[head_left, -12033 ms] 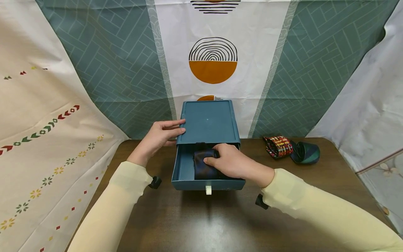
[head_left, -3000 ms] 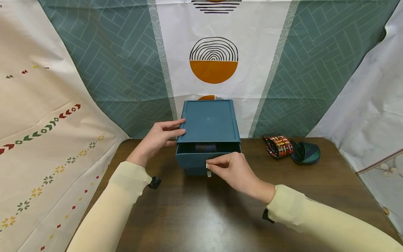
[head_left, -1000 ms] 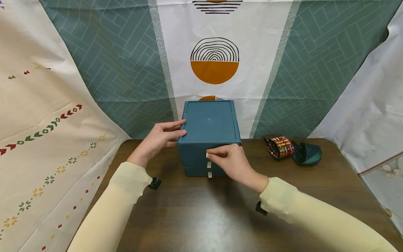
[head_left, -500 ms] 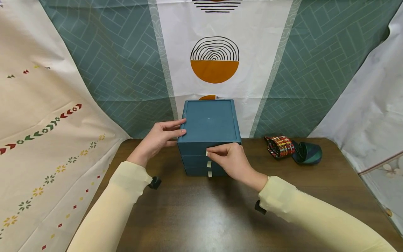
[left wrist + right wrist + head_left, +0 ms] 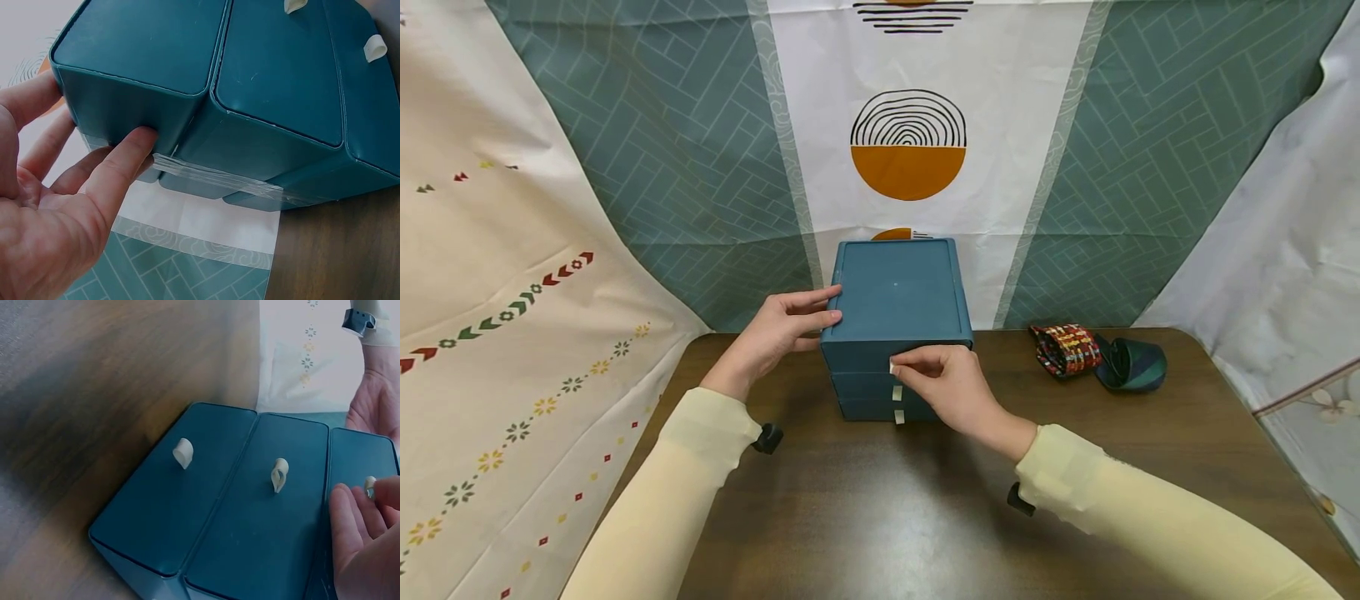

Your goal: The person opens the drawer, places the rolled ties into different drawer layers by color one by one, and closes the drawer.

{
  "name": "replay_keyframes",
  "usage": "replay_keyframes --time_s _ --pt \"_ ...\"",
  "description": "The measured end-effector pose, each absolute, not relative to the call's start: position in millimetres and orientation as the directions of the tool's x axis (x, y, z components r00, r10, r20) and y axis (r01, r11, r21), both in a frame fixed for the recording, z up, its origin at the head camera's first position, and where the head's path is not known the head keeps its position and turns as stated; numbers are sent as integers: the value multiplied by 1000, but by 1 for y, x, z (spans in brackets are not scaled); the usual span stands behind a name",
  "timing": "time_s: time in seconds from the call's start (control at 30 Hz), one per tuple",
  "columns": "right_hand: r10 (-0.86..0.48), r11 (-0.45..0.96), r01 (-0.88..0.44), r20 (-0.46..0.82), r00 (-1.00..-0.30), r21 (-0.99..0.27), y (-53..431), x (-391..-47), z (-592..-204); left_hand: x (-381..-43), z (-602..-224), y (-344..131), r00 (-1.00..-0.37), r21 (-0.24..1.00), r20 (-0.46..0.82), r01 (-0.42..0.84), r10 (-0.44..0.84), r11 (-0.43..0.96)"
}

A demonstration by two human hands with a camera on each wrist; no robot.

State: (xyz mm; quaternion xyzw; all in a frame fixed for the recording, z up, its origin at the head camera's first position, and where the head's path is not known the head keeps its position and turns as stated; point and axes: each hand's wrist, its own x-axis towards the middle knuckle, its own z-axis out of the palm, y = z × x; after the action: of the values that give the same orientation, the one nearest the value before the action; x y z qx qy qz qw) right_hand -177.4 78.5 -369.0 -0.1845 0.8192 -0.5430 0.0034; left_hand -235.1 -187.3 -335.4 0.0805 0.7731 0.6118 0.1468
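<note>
A brown wooden table [image 5: 850,533] with rounded far corners fills the lower part of the head view, its grain faint and a pale patch of light shining on the part nearest the person. Cloth hangs on three sides. The back cloth [image 5: 677,167] is green with a pattern of thin pale lines, split by a white strip bearing black arcs over an orange half-circle; the left cloth [image 5: 527,275] is cream with rows of small flowers, arrows and diamonds; the right cloth [image 5: 1270,242] is whitish and creased, with a brown line and a pale flower low down. Against the back cloth, near the table's far edge and about midway across, stands the blue-green box [image 5: 898,287], its three drawers stacked and pushed in. The right hand [image 5: 951,387] pinches the top tab [image 5: 891,367] between thumb and fingers; the middle tab [image 5: 897,392] and bottom tab [image 5: 899,417] show below it. The left hand [image 5: 772,327] grasps nothing: its extended fingers rest against the left side of the box, where clear tape [image 5: 219,179] runs across. On the table to the right, well apart from the box, a red patterned roll [image 5: 1067,350] lies beside a dark green roll [image 5: 1135,365]. Both sleeves are pale yellow.
</note>
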Motion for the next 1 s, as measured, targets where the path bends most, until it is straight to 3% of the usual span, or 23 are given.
replay_keyframes --time_s 0.33,0.73,1.0 --pt "-303 263 -290 207 -930 -920 82 -165 -378 -234 -335 -188 -946 972 -119 -48 303 231" --pt "-341 388 -271 135 -930 -881 81 -167 -406 -224 -320 -183 -939 970 -136 -62 317 235" --pt "-343 424 -223 72 -936 -878 78 -171 -411 -235 -336 -188 -945 970 -119 -45 305 240"
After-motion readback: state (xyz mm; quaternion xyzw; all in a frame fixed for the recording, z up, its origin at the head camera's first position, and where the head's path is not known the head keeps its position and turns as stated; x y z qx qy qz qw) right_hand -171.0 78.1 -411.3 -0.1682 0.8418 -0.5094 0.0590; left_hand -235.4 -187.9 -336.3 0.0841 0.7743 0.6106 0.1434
